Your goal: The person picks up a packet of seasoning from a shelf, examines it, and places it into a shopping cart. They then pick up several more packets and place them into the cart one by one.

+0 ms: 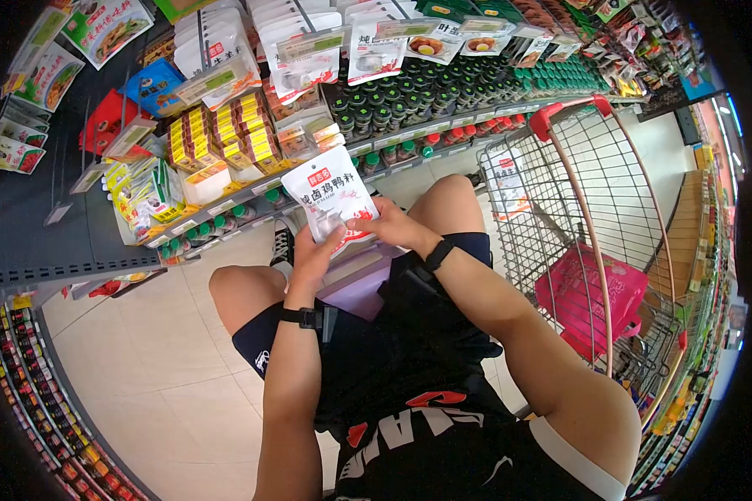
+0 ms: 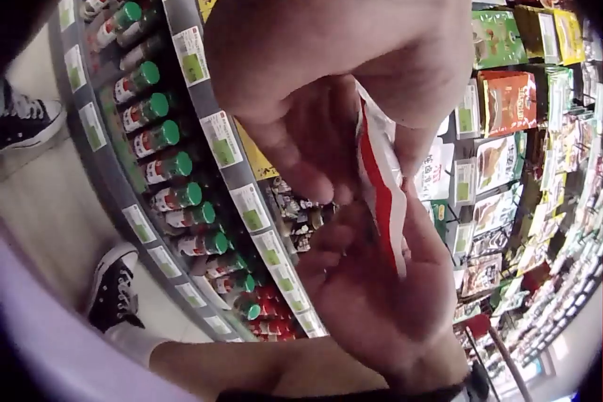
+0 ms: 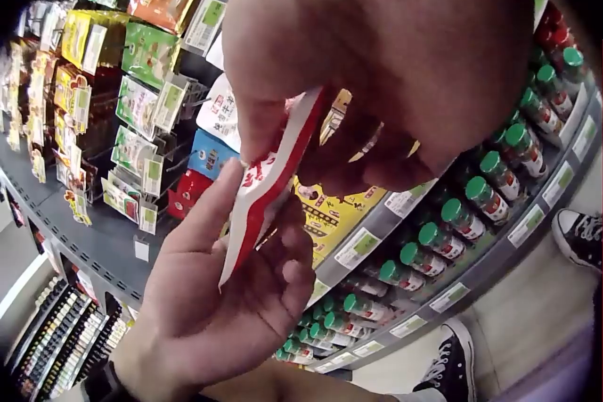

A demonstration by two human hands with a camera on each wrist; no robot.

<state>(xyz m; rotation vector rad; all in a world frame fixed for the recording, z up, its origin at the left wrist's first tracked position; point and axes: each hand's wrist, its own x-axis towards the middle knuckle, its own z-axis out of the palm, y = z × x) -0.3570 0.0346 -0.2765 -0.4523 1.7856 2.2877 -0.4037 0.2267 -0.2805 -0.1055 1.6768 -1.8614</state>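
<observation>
Both hands hold a white packet with red and black print [image 1: 330,190] in front of the shelf, its printed face up toward the head camera. The left hand [image 1: 313,260] grips its lower left edge, thumb on the front. At the lower right edge the right hand [image 1: 390,225] pinches it, thumb also on the front. The left wrist view shows the packet [image 2: 384,185] edge-on between the left hand [image 2: 339,44] and the right hand [image 2: 382,298]. In the right wrist view, the packet's red and white edge [image 3: 268,190] lies between the right hand [image 3: 377,53] and the left hand [image 3: 221,308].
A wire shopping cart [image 1: 589,225] holding a pink bag [image 1: 591,292] stands at the right. Ahead, shelves carry yellow boxes [image 1: 226,132], hanging white packets [image 1: 297,58] and rows of jars [image 1: 393,104]. The person's knees are bent near the lower shelf's edge [image 1: 251,189].
</observation>
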